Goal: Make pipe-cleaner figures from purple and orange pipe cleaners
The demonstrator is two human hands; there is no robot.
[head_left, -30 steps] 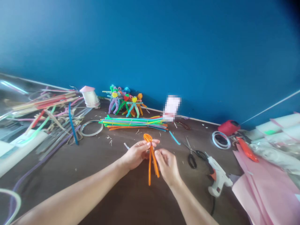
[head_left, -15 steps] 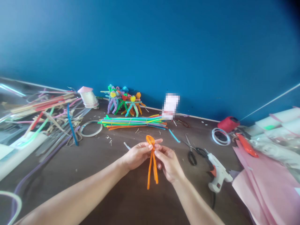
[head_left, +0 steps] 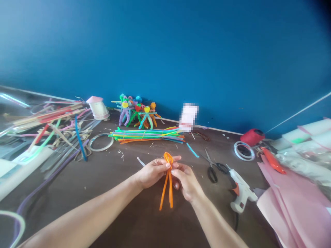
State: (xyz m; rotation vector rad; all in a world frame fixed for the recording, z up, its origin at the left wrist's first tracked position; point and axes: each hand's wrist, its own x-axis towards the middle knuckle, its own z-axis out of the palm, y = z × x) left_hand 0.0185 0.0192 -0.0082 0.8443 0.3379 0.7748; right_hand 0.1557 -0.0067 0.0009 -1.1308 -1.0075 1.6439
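Observation:
An orange pipe cleaner (head_left: 167,186), bent into a small loop on top with long legs hanging down, is held above the dark brown table (head_left: 108,179). My left hand (head_left: 152,171) pinches it just under the loop from the left. My right hand (head_left: 186,182) is closed on the same spot from the right, fingertips meeting the left hand's. Behind lie a bundle of colourful pipe cleaners (head_left: 147,134) and several finished pipe-cleaner figures (head_left: 137,112) by the blue wall.
Black scissors (head_left: 212,170) and a white glue gun (head_left: 241,191) lie right of my hands. Pink paper sheets (head_left: 289,206), a red spool (head_left: 252,137) and a tape ring (head_left: 243,151) are at the right. Sticks and strips clutter the left, with a second tape ring (head_left: 100,142).
My right hand has moved up from the legs to the neck of the orange pipe cleaner, meeting my left hand. The legs now hang closer together.

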